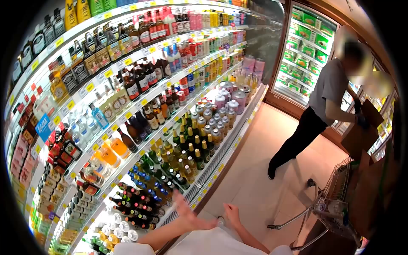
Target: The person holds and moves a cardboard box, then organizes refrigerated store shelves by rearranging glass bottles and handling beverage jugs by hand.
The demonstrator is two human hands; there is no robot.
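Observation:
My left hand (189, 216) is held out in front of my body with its fingers apart. It holds nothing, and it is slightly blurred. Beyond it, the nearest goods are the green glass bottles (182, 177) and dark bottles (138, 206) on the bottom shelf; I see no clear contact with them. Closer to the aisle, my right hand (231, 213) hangs over the floor with its fingers curled in. No object shows in it.
The drinks shelf (204, 193) curves along my left, stacked with bottles and cans (219, 121). Ahead on the right, a person (325, 100) bends with a cardboard box (363, 136) beside a freezer (304, 51). A shopping cart (335, 191) stands on my right on the tiled floor (250, 170).

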